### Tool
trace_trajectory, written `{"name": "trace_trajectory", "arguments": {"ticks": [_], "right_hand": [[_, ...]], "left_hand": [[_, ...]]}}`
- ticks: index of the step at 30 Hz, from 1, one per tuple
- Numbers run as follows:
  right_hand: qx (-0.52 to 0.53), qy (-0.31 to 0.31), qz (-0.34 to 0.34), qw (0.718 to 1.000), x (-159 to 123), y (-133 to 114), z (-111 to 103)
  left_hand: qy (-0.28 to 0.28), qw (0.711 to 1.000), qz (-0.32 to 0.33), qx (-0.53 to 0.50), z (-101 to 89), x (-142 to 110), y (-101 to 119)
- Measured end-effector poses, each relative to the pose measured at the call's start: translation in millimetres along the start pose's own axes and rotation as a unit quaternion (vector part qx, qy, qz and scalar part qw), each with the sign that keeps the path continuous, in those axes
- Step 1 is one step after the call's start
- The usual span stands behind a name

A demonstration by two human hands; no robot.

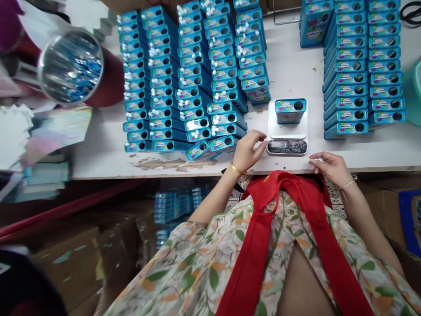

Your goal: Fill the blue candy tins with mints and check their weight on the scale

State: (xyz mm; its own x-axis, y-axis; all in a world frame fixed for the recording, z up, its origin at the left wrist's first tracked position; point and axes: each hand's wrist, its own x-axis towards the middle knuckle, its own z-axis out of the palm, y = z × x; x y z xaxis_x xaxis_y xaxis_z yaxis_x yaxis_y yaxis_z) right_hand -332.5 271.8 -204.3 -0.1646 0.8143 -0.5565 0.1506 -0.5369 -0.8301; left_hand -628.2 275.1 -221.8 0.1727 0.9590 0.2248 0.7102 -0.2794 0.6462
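A small white digital scale stands near the table's front edge, its dark display panel facing me and reading what looks like 0.0. On its platform stands one blue tin with a round dark hole in its top. My left hand is at the scale's left edge, fingers bent, thumb and index finger apart, nothing between them; whether a fingertip touches the scale I cannot tell. To the right of the scale, my right hand hovers by the table edge, its fingers loosely stretched and holding nothing visible.
Rows of blue tins, several with small white pieces on top, fill the table's left side. More tins stand in rows at right. A metal container holding blue-and-silver pieces is far left. Scissors handles and a turquoise bowl lie far right.
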Motion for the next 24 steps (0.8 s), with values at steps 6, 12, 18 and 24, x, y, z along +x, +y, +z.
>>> {"name": "trace_trajectory", "arguments": {"ticks": [6,12,18,24], "right_hand": [[-0.159,0.01,-0.167,0.973,29.4,-74.6,0.8],[-0.328,0.023,-0.256,0.909,64.9,-134.6,23.1],[-0.416,0.008,-0.314,0.853,92.7,-138.5,30.7],[-0.482,0.009,-0.361,0.798,104.5,-137.7,35.3]], "left_hand": [[0.002,0.996,-0.085,-0.022,41.4,-51.5,-29.5],[0.021,0.997,-0.075,0.005,55.3,-56.9,-35.6],[0.025,0.997,-0.072,-0.009,56.3,-57.5,-37.6],[0.035,0.997,-0.062,-0.016,56.7,-57.8,-39.2]]}}
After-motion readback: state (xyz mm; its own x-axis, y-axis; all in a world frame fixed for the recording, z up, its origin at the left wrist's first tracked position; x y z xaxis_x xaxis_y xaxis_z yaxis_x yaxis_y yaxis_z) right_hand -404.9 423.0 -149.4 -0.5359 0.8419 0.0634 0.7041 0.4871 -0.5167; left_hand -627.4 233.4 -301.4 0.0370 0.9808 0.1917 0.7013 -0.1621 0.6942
